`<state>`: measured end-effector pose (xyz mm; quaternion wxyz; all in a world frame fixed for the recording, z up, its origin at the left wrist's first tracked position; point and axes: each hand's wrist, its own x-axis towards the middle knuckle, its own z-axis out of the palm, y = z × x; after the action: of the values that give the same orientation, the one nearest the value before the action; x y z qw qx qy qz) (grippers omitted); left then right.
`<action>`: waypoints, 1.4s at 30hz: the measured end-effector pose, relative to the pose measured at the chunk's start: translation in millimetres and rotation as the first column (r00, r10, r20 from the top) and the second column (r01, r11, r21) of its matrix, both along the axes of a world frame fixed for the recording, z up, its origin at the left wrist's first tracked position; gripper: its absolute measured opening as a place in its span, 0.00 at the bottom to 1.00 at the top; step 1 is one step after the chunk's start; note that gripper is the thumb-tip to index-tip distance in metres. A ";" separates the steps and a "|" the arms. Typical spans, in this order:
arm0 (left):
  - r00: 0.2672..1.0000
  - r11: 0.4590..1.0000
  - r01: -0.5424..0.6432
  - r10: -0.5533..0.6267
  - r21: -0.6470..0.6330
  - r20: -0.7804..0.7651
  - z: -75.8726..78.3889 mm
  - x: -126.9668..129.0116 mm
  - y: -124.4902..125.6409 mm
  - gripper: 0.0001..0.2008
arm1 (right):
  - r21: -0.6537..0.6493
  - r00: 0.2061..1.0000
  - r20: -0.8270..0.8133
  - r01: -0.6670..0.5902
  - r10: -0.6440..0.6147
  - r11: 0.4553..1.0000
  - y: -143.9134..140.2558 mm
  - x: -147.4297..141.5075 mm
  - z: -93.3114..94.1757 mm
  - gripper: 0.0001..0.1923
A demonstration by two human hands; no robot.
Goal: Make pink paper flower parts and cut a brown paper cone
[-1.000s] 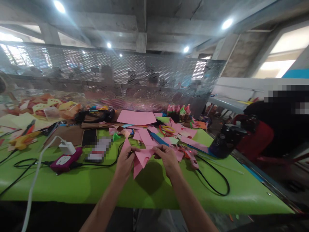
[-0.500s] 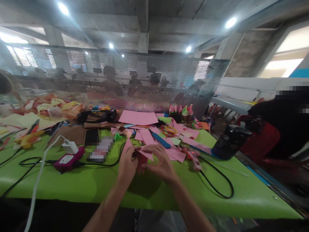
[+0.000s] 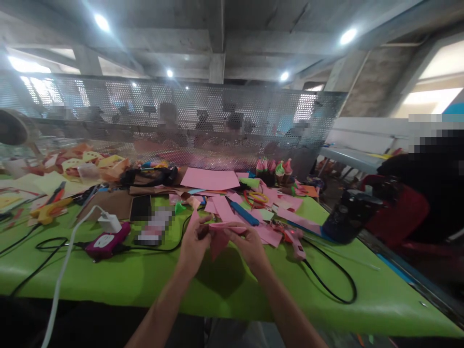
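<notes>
- Head view: a pink paper piece (image 3: 219,235) is held up just above the green table (image 3: 145,275), between the two hands.
- The left hand (image 3: 193,243) is pinched narrow on the paper's left side, and the right hand (image 3: 247,244) is pinched narrow on its right side.
- The fold is best pressed slowly, with the edges kept lined up and the paper held flat between the fingers.
- A pink glue gun (image 3: 295,240) is lying just right of the right hand, with its black cord (image 3: 335,282) looped on the table.
- More pink paper scraps (image 3: 268,234) are piled behind the hands.
- A phone (image 3: 139,207) and a pink charger box (image 3: 107,240) are lying to the left, well apart.
</notes>
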<state>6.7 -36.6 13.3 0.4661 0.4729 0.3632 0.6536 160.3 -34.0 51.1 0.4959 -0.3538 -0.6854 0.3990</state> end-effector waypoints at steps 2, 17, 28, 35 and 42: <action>0.999 0.998 0.027 -0.025 -0.050 0.030 1.1 -0.8 0.7 0.20 | -0.077 1.000 -0.008 0.007 -0.007 0.997 0.3 -0.8 1.7 0.16; 0.997 0.991 -0.054 0.059 -0.119 0.040 7.6 -2.1 -2.1 0.18 | -0.015 0.995 -0.001 0.096 -0.096 0.995 6.6 -0.2 -9.6 0.12; 0.983 0.982 -0.152 0.162 -0.109 0.088 -1.8 -5.9 1.0 0.17 | -0.155 0.957 -0.062 0.272 -0.284 0.950 13.2 5.7 -15.9 0.18; 0.987 0.986 -0.155 0.156 -0.063 0.023 -1.4 -5.1 0.2 0.16 | -0.235 0.969 -0.226 0.046 -0.101 0.971 12.2 6.4 -15.2 0.14; 0.985 0.991 -0.126 0.119 -0.051 -0.122 -0.8 -4.9 -0.2 0.15 | -0.223 0.962 -0.255 0.038 -0.096 0.974 7.4 6.2 -11.2 0.14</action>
<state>1.8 -36.8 12.4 0.4164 0.4737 0.4376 0.6409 166.5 -26.6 39.9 0.5549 -0.3724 -0.5531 0.4975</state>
